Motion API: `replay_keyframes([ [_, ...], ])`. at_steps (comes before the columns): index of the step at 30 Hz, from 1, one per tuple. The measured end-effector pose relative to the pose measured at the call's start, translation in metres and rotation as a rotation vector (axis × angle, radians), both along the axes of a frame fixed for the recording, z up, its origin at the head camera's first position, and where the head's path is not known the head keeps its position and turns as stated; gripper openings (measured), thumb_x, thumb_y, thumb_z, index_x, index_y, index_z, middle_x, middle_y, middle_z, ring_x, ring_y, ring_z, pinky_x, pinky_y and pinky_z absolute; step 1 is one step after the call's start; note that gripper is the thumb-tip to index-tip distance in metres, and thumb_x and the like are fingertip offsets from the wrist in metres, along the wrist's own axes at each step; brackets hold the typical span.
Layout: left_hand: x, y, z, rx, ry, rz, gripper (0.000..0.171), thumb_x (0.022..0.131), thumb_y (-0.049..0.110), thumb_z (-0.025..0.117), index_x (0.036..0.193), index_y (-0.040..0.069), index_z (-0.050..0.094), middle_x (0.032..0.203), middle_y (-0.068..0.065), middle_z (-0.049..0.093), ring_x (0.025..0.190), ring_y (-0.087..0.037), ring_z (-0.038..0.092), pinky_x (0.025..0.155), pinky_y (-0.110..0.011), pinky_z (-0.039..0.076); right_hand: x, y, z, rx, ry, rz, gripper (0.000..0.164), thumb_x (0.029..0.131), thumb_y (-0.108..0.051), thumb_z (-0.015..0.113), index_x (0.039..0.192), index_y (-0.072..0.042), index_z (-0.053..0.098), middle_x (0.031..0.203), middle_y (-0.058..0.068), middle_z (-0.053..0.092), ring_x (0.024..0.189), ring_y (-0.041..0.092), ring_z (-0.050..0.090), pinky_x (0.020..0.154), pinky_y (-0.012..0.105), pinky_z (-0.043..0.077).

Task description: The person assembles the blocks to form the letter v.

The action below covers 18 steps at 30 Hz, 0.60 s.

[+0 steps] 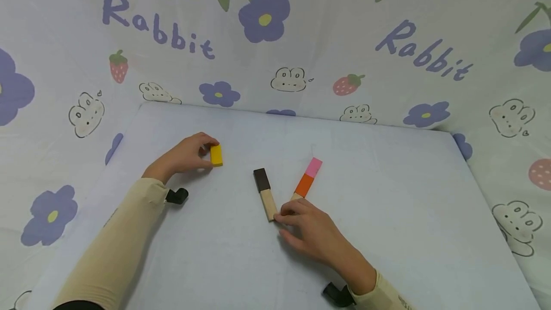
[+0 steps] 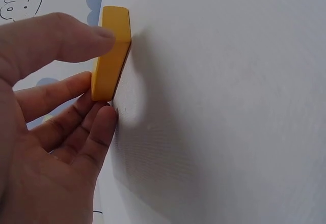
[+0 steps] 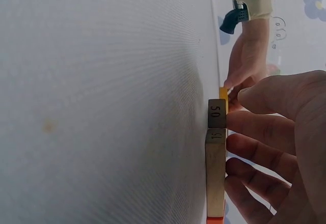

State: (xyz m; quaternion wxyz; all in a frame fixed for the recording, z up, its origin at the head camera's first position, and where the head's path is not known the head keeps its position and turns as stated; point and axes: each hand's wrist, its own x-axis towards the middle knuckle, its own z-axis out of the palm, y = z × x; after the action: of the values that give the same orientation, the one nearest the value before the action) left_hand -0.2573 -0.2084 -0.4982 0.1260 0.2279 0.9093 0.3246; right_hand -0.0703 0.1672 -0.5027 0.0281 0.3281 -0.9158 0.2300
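My left hand (image 1: 185, 154) pinches a yellow block (image 1: 216, 155) at the table's left side; thumb and fingertips meet its opposite ends in the left wrist view. Nearer the middle, a dark brown block (image 1: 261, 179) and a plain wood block (image 1: 269, 204) lie end to end. To their right, a pink block (image 1: 314, 166), an orange block (image 1: 304, 185) and a second plain wood block (image 1: 297, 196) form a slanted row. My right hand (image 1: 316, 231) touches the near ends of the wood blocks with its fingertips, thumb apart, partly covering the second one. Numbers mark both wood ends in the right wrist view.
The blocks lie on a white tabletop (image 1: 400, 195). Behind it and along its sides hangs a patterned cloth (image 1: 310, 27) with flowers, rabbits and strawberries. Small black devices sit at the left wrist (image 1: 177, 196) and the right wrist (image 1: 337, 294).
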Motion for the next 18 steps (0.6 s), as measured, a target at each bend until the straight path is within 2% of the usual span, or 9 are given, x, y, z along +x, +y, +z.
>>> replay_keyframes([
  [5, 0.0006, 0.0028, 0.0017, -0.007, -0.014, 0.020, 0.063, 0.089, 0.009, 0.084, 0.146, -0.005, 0.059, 0.138, -0.020, 0.059, 0.118, -0.036, 0.060, 0.108, -0.051, 0.050, -0.0005, 0.0006, -0.0015, -0.011, 0.010, 0.002, 0.034, 0.094, -0.018, 0.085, 0.127, -0.012, 0.083, 0.119, -0.002, 0.069, 0.117, 0.016, 0.060, 0.089, 0.036, 0.060],
  [18, -0.0008, 0.0077, -0.0011, -0.023, -0.008, 0.026, 0.065, 0.088, 0.010, 0.085, 0.144, -0.007, 0.058, 0.136, -0.021, 0.059, 0.117, -0.035, 0.059, 0.108, -0.051, 0.049, -0.0010, 0.0015, -0.0031, -0.016, 0.017, 0.008, 0.033, 0.094, -0.018, 0.085, 0.126, -0.013, 0.083, 0.118, -0.003, 0.068, 0.116, 0.014, 0.059, 0.088, 0.035, 0.059],
])
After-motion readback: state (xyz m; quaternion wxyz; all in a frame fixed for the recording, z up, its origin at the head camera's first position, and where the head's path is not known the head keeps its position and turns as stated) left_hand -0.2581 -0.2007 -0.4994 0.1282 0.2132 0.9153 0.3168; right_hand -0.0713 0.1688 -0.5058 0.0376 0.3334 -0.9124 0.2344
